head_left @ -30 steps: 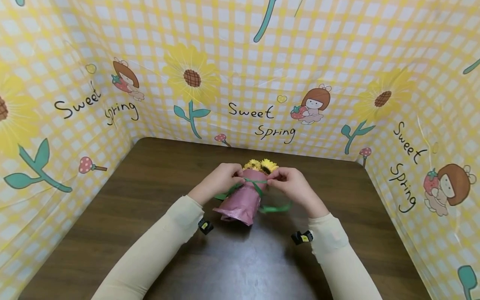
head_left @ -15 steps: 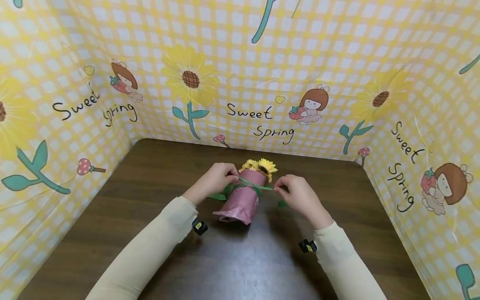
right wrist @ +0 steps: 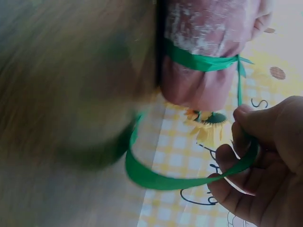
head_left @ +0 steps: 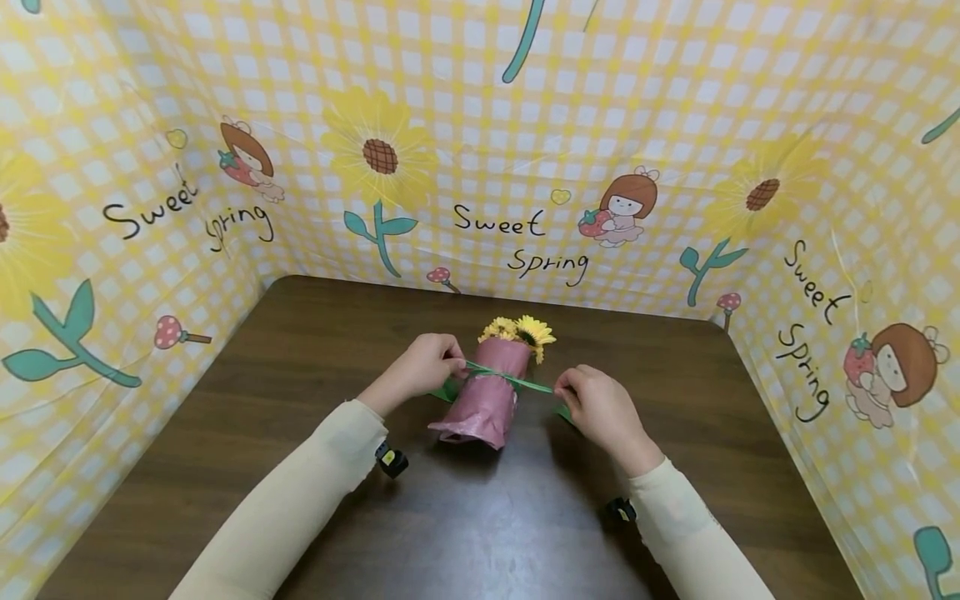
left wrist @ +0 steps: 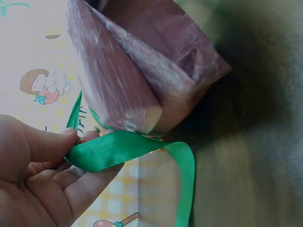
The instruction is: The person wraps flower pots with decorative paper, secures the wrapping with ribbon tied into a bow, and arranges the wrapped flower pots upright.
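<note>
A bouquet of yellow flowers [head_left: 534,330] wrapped in pink paper [head_left: 480,410] lies on the table, blooms toward the back. Green ribbon [right wrist: 203,62] circles the wrap below the blooms and crosses at the front. My left hand [head_left: 426,367] pinches one ribbon end between thumb and fingers at the bouquet's left; its loose tail [left wrist: 182,175] hangs down in the left wrist view. At the right, my right hand [head_left: 603,408] pinches the other end, and that tail [right wrist: 165,182] loops across the fingers in the right wrist view. Both ends run taut from the wrap.
The dark wooden table [head_left: 315,325] has rounded back corners. A yellow checked cloth [head_left: 480,150] printed with flowers and lettering stands around its back and sides. Small black cameras [head_left: 392,460] sit at both wrists.
Both hands have moved apart and slightly toward the front, drawing the ribbon ends outward. The ribbon crossing has tightened down against the pink wrap.
</note>
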Demonstrator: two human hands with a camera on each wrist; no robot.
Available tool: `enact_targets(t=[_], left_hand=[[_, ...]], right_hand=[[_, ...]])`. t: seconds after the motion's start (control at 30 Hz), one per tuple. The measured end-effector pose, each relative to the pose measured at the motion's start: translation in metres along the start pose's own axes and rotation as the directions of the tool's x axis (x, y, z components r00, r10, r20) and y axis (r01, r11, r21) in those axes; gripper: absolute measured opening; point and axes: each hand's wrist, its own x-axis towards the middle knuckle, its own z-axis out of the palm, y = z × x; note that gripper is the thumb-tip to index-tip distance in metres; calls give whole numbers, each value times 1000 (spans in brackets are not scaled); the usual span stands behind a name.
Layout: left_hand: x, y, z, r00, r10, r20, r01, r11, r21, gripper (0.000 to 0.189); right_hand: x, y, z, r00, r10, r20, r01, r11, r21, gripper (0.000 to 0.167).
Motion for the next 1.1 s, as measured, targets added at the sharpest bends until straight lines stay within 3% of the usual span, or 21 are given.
enact_targets(t=[0.2, 0.37, 0.47, 0.63, 0.77, 0.93, 1.1], left_hand=[[-9, -2, 1, 999, -27, 19, 27, 999, -22, 15], [-13, -2, -1, 1000, -15, -3, 15, 998, 62, 15], [-15, 0, -4, 1000, 14, -14, -12, 993, 121, 15], [-17, 6, -7, 994, 88, -65, -75, 980, 184, 15], [-18, 12, -7, 991, 104, -88, -92, 986, 136, 11], [-18, 23, -5, 992, 90, -88, -88, 996, 22, 7], [-15, 33, -5, 989, 93, -114, -97, 995, -37, 15]], right_hand=[[1, 5, -1, 995, -80, -58, 77, 996, -46, 5], [6, 8, -6, 999, 0, 53, -6, 994, 111, 5], [9, 8, -10, 992, 52, 114, -82, 956, 283, 6], [16, 7, -13, 991, 57, 123, -109, 871, 479, 7], [22, 3, -14, 992, 75, 105, -119, 850, 514, 6], [29, -6, -16, 993, 93, 75, -118, 863, 491, 7], [34, -14, -18, 993, 104, 53, -116, 873, 474, 6]])
